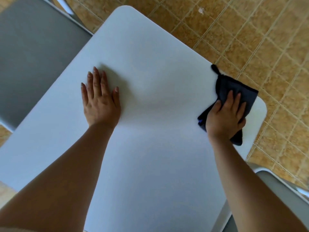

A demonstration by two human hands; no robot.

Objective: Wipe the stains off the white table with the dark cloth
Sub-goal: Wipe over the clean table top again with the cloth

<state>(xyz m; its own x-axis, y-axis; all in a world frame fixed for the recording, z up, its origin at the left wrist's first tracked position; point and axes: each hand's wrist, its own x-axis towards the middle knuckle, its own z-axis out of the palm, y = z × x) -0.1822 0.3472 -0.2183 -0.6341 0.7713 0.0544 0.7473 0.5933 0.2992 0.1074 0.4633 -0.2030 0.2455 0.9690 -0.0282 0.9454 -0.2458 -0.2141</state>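
Two bare forearms reach over the white table [150, 148]. The left hand [100, 101] lies flat, fingers extended, gripping nothing — the right hand [224, 116] curls its fingers onto the dark cloth [237, 87], pressed at the table's right edge above the tiled floor [250, 39].

Two bare forearms, unsleeved throughout the visible length, ending in the left hand [100, 101] and right hand [224, 117], neither showing rings, watch, or gloves.

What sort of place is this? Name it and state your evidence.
Probably a home dining or kitchen area: a white table on a tan tiled floor, with grey chairs at its sides. The right hand presses a dark cloth on it.
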